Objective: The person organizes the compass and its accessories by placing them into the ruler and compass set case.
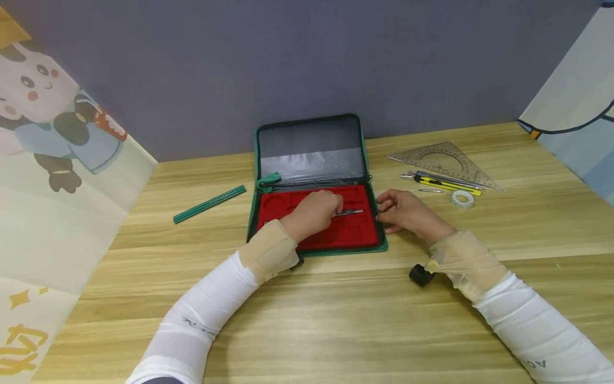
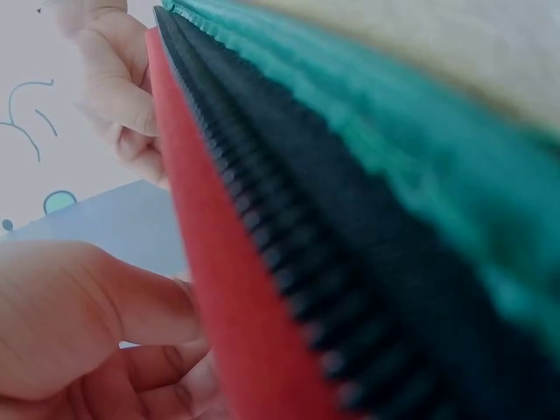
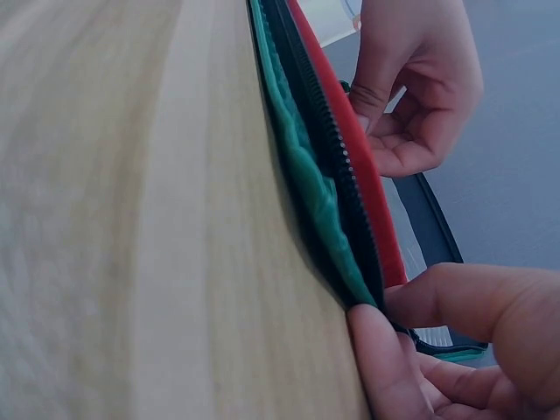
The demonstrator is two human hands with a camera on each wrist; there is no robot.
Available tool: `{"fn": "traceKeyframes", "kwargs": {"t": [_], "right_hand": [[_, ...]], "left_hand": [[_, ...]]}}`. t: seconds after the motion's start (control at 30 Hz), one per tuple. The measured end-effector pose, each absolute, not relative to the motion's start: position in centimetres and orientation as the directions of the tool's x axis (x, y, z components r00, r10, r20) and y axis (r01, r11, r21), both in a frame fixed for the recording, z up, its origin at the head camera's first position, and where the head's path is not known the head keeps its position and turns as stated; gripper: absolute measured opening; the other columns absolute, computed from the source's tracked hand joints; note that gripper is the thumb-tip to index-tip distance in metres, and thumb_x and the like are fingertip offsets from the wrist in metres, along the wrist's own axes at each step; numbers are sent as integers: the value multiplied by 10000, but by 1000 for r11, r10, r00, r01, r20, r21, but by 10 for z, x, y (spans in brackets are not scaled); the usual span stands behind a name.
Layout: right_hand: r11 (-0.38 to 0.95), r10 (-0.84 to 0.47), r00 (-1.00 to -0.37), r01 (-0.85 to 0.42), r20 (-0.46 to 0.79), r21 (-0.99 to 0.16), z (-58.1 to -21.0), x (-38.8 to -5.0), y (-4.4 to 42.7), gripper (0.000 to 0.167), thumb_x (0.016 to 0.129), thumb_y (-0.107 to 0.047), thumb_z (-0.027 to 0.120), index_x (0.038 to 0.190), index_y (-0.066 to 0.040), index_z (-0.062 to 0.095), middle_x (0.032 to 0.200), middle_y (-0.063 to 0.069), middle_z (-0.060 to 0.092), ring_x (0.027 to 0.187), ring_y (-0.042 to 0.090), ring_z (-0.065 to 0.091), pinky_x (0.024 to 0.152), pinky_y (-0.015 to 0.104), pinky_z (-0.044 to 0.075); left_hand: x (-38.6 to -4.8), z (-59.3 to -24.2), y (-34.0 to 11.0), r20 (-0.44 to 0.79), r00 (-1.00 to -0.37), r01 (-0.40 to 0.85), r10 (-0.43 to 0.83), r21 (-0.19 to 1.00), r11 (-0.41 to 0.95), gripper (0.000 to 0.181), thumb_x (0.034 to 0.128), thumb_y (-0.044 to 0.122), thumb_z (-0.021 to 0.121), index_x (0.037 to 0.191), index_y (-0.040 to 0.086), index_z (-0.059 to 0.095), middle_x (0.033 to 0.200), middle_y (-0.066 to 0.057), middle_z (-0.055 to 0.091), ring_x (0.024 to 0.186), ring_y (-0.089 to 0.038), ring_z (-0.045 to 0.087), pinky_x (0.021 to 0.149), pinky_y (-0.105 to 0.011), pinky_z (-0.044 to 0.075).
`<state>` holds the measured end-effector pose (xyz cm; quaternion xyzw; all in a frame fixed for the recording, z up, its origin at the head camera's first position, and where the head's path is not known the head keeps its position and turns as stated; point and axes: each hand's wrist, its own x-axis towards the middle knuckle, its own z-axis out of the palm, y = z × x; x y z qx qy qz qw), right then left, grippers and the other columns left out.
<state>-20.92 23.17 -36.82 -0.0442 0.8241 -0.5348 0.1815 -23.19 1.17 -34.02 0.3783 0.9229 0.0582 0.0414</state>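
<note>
An open zip case (image 1: 314, 253) with green edging holds a red moulded tray (image 1: 326, 234). Over the tray, my left hand (image 1: 314, 213) has its fingers bent down and pinches one end of a slim silver compass (image 1: 351, 212), which points right. The left fingertips are hidden behind the tray's edge in the left wrist view. At the case's right side, my right hand (image 1: 408, 213) grips the edge. Its thumb lies on the inner side by the zip (image 3: 337, 149) and a finger lies against the green outside (image 3: 302, 166).
Green pencils (image 1: 209, 205) lie left of the case. To the right are a clear set square (image 1: 472, 170), a yellow cutter knife (image 1: 448, 183), several slim metal pieces and a roll of white tape (image 1: 462, 199). The case lid (image 1: 309, 144) stands up near the grey back panel (image 1: 312, 64).
</note>
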Motion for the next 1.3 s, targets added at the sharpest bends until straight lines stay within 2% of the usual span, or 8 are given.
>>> {"fn": "traceKeyframes", "kwargs": {"t": [0.17, 0.43, 0.77, 1.07, 1.3], "right_hand": [[426, -263, -929, 130, -260, -895, -367, -209, 232, 488, 866, 21, 570, 1298, 131, 371, 1036, 162, 439, 742, 102, 565, 609, 276, 561], [422, -264, -931, 125, -254, -898, -368, -210, 231, 498, 864, 18, 581, 1300, 132, 370, 1033, 162, 439, 745, 103, 563, 601, 277, 561], [419, -272, -930, 118, -248, -900, -369, -209, 232, 506, 866, 6, 582, 1306, 130, 364, 1050, 169, 435, 749, 96, 566, 602, 271, 559], [430, -269, -933, 107, -240, -897, -369, -210, 232, 519, 869, 3, 588, 1317, 134, 362, 1049, 169, 445, 753, 97, 572, 599, 273, 560], [427, -271, -934, 102, -234, -899, -370, -210, 232, 520, 869, 7, 589, 1314, 144, 358, 1049, 177, 450, 745, 92, 574, 601, 275, 562]], "left_hand": [[-232, -340, 12, -42, -716, 686, 697, 143, 714, 160, 864, -51, 545, 906, 57, 655, 922, -66, 674, 886, -215, 611, 776, -299, 507], [-233, -335, 2, -67, -732, 658, 678, 190, 729, 217, 894, -23, 510, 1017, 68, 664, 982, -48, 674, 892, -194, 603, 803, -284, 509], [-237, -330, -34, -56, -777, 602, 627, 221, 767, 185, 904, 9, 568, 1071, 63, 628, 1013, -55, 655, 910, -180, 598, 791, -293, 509], [-239, -326, -75, 44, -808, 583, 587, 191, 789, 144, 871, -12, 598, 1000, 36, 638, 919, -81, 657, 850, -213, 605, 761, -326, 516], [-240, -324, -107, 74, -841, 540, 536, 186, 821, 139, 853, -22, 600, 983, 14, 633, 913, -101, 648, 839, -234, 596, 764, -367, 512]]}}
